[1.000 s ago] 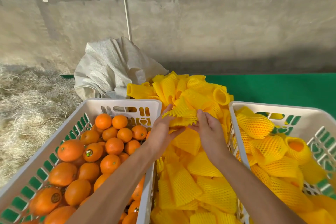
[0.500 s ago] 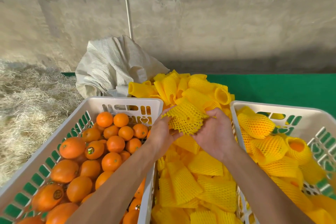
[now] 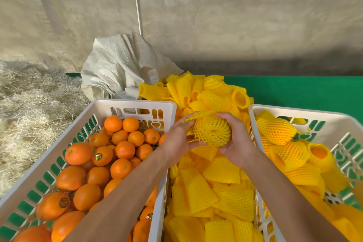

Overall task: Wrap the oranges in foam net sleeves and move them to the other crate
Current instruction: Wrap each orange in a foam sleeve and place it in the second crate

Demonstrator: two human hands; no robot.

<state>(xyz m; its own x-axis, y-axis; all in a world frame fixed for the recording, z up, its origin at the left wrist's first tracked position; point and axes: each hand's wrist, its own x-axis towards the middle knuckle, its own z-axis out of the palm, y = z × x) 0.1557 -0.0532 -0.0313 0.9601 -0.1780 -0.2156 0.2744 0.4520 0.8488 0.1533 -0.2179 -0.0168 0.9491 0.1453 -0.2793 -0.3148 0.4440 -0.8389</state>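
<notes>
We find our left hand (image 3: 177,139) and right hand (image 3: 236,143) both curled round one bulging foam net sleeve (image 3: 210,130); held above the loose sleeve pile (image 3: 212,192) between both crates.

We're in a fruit packing shed, rough and rural: bare concrete wall (image 3: 216,15) behind, dry straw (image 3: 29,108) heaped on the left, a woven sack (image 3: 121,67) slumped against it. Up front, a white plastic crate (image 3: 125,104) brims with loose oranges (image 3: 102,155), beside a pile of yellow foam net sleeves (image 3: 212,192).
</notes>
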